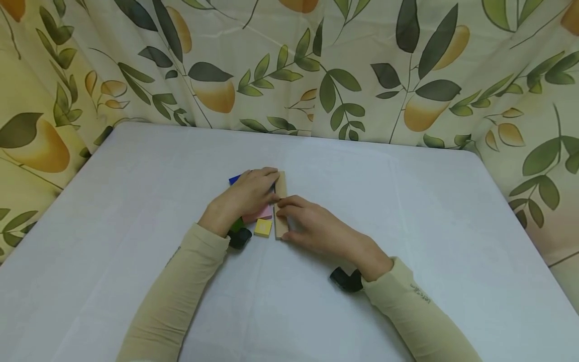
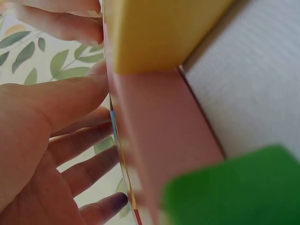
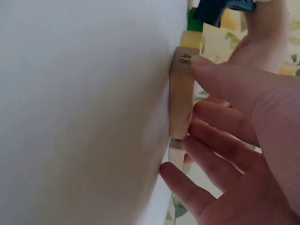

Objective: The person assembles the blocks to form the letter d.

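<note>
Two light wooden blocks lie end to end in a line; the nearer wooden block point(image 1: 281, 230) has "48" on its end in the right wrist view. My right hand point(image 1: 321, 226) grips it, thumb at the near end and fingers along its side and top. My left hand point(image 1: 249, 193) rests over several coloured blocks, its fairly straight fingers touching them and reaching the farther wooden block point(image 1: 281, 182). Beneath and beside that hand are a pink block point(image 2: 164, 126), a yellow block point(image 1: 263, 228), a green block point(image 2: 234, 187) and a blue block point(image 1: 233, 179), partly hidden.
A white cloth covers the table point(image 1: 429, 216). Behind it hangs a curtain point(image 1: 280, 75) printed with leaves and fruit. Dark wrist cameras stick out under both sleeves, the left one point(image 1: 239, 238) close to the green and yellow blocks.
</note>
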Action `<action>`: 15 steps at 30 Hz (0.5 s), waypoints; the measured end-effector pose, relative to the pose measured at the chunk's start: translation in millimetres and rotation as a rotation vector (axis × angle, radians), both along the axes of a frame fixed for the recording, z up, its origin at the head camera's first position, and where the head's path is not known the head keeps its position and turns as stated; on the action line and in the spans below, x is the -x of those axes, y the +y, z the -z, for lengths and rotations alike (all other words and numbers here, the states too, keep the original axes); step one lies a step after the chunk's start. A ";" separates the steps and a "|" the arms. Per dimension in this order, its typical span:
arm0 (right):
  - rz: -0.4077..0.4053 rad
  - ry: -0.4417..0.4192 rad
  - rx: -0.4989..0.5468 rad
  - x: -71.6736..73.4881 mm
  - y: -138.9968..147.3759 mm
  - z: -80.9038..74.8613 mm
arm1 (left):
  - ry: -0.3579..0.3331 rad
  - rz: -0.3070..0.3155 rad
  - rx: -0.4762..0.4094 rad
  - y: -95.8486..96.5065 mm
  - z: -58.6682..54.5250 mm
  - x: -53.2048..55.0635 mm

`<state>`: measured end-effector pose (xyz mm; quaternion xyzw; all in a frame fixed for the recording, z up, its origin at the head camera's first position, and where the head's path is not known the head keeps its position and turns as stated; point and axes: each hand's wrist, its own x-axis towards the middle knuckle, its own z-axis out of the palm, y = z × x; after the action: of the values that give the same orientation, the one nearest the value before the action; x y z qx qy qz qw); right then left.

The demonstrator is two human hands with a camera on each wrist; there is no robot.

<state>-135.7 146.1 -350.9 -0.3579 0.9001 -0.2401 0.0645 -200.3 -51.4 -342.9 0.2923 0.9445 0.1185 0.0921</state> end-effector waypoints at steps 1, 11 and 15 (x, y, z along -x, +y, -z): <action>0.007 -0.003 -0.001 0.0 1.4 -0.7 | 0.003 0.003 -0.004 0.1 0.2 -0.1; 0.076 -0.001 -0.027 1.0 15.0 -3.4 | 0.000 -0.002 0.010 5.4 -1.5 -2.8; 0.078 -0.015 -0.030 1.0 18.6 -5.5 | -0.018 -0.014 0.039 9.1 -2.8 -4.7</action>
<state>-136.7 164.7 -345.4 -0.3196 0.9164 -0.2317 0.0669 -195.6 -42.3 -340.1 0.2829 0.9477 0.1033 0.1055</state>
